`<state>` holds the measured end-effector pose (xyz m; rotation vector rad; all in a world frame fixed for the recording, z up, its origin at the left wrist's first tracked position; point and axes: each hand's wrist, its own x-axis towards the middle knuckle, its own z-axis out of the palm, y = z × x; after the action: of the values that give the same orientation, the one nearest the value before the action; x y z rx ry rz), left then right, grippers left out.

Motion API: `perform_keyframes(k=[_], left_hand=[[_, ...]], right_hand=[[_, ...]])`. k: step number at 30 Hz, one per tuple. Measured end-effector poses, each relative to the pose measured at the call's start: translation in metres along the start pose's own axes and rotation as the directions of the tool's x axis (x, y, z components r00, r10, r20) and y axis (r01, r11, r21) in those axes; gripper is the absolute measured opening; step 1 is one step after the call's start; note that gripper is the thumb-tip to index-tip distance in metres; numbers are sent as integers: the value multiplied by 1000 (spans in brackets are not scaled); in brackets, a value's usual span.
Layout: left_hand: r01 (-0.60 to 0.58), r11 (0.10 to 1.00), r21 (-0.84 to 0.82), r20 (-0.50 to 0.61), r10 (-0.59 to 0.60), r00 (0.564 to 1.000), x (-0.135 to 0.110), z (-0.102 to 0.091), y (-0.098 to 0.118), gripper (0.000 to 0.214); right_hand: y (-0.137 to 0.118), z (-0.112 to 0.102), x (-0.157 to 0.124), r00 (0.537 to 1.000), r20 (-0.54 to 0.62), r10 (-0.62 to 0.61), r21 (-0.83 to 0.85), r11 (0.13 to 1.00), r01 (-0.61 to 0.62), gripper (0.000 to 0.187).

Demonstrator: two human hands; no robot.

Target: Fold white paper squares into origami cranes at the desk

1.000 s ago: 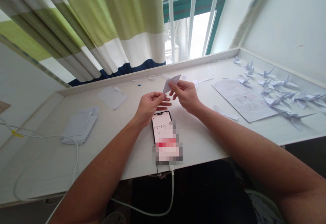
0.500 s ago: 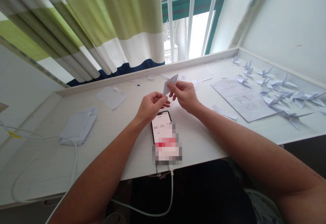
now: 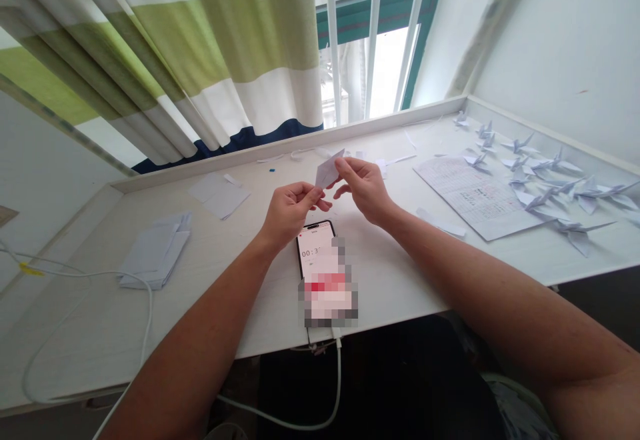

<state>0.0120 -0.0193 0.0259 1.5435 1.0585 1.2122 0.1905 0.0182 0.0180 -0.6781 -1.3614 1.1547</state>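
Pinching a small folded piece of white paper point(image 3: 327, 172) between them, both hands are raised just above the phone point(image 3: 320, 260), which lies on the white desk point(image 3: 210, 293) showing a running timer. The left hand point(image 3: 289, 212) clamps the lower corner between thumb and forefinger, its other fingers curled in; the right hand point(image 3: 365, 188) grips the upper edge with thumb and forefinger, the remaining fingers loosely spread. The paper is off the desk, tilted, its point up toward the window.

To crease well here, I judge the edges should be lined up exactly before pressing, the left pinch kept fixed as an anchor while the right fingertips run along the fold.

Right of the phone lie a printed sheet point(image 3: 475, 193) and, beyond it, finished paper cranes point(image 3: 545, 190); left of the phone sits a stack of blank squares point(image 3: 155, 253) and a white cable point(image 3: 90, 273).
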Motion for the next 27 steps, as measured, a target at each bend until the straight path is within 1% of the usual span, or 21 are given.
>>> perform_keyframes(k=[2,4,7,9,10,12,14,16,18,20,22,24,27], left_hand=[[3,1000,-27,22,-3,1000,0,0,1,40],[12,999,-38,49,-10,999,0,0,2,40],[8,1000,-30,57,-6,998,-1,1,2,38],[-8,1000,14,26,7,1000,-1,1,1,36],[-19,998,65,-5,20,1000,-2,1,1,35],[-49,973,226,-84,69,994,-2,0,-1,32],[-76,906,416,-147,149,978,-1,-3,-3,29],[-100,825,557,-169,230,958,0,-7,-5,25],[-124,770,626,-169,289,942,2,-11,-6,19],[-137,747,650,-163,313,936,3,-13,-6,14],[-139,751,645,-146,300,943,3,-13,-6,13],[-144,786,601,-128,272,954,2,-12,-7,18],[-135,881,453,-142,221,965,1,-8,-8,26]], right_hand=[[-2,-1,1,997,-64,-34,-8,999,33,53],[-3,-2,2,994,-102,-48,-24,999,46,54],[-3,-4,3,994,-100,-37,-25,999,35,54],[-2,-5,4,997,-83,-5,-4,1000,5,54],[-1,-6,5,997,-78,21,11,1000,-21,55],[2,-6,6,992,-90,89,43,995,-85,58],[3,-6,7,979,-116,166,64,985,-159,61],[4,-4,6,967,-92,236,64,971,-231,62],[5,-2,4,966,-30,258,59,965,-256,62],[7,-1,3,975,-11,221,64,973,-220,63],[9,-2,3,984,-22,176,63,983,-175,65],[11,-4,4,989,-35,145,47,989,-143,65],[11,-8,5,994,-44,100,17,995,-99,63]])
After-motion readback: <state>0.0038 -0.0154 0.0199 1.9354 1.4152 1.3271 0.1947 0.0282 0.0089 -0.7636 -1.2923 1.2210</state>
